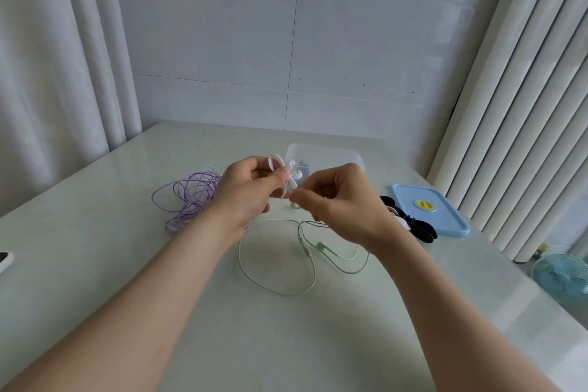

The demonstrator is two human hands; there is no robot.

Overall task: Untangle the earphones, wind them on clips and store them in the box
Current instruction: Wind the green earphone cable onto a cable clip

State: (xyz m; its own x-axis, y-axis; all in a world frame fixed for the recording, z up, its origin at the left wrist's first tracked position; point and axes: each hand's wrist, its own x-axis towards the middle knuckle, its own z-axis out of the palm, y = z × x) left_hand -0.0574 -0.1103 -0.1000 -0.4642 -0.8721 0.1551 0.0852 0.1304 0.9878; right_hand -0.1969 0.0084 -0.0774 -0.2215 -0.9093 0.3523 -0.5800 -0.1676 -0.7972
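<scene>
My left hand (246,188) holds a white winder clip (288,173) up above the table. My right hand (339,197) pinches one end of the green earphones (276,277) right beside the clip. The rest of the green cable lies in loose loops on the table below both hands, with an earbud (323,247) near the middle. A tangled bunch of purple earphones (191,197) lies to the left, partly behind my left wrist. The clear plastic box (331,156) stands open behind my hands.
The box's blue lid (429,212) lies flat at the right. Black and white clips (410,223) sit between the lid and my right wrist. A phone corner (4,259) shows at the left edge. A small fan (563,274) stands beyond the table's right edge.
</scene>
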